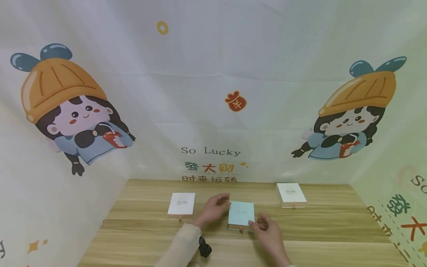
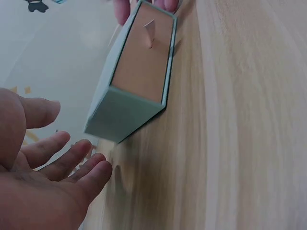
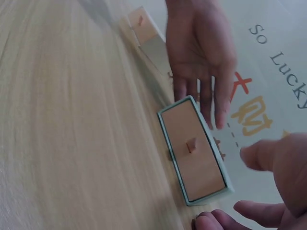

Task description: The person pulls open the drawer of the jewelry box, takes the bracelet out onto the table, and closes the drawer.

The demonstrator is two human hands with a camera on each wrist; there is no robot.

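Note:
A mint-green drawer box [image 1: 241,214] lies flat on the table between my two hands. Its tan drawer front [image 2: 144,57] faces me, with a small ribbon pull [image 3: 192,145] at the middle. My left hand [image 1: 214,210] is at the box's left side, its fingers loosely extended; in the left wrist view a gap shows between them and the box. On the other side, my right hand [image 1: 268,233] has its thumb overlapping the box's front right corner in the head view. Its fingers are spread and relaxed in the right wrist view, not wrapped round the box.
One white drawer box [image 1: 181,204] lies to the left of my left hand, another white box [image 1: 291,194] at the back right. A printed cloth [image 1: 200,92] rises behind the wooden table [image 1: 317,230]. Near my left sleeve is a small black object [image 1: 205,248].

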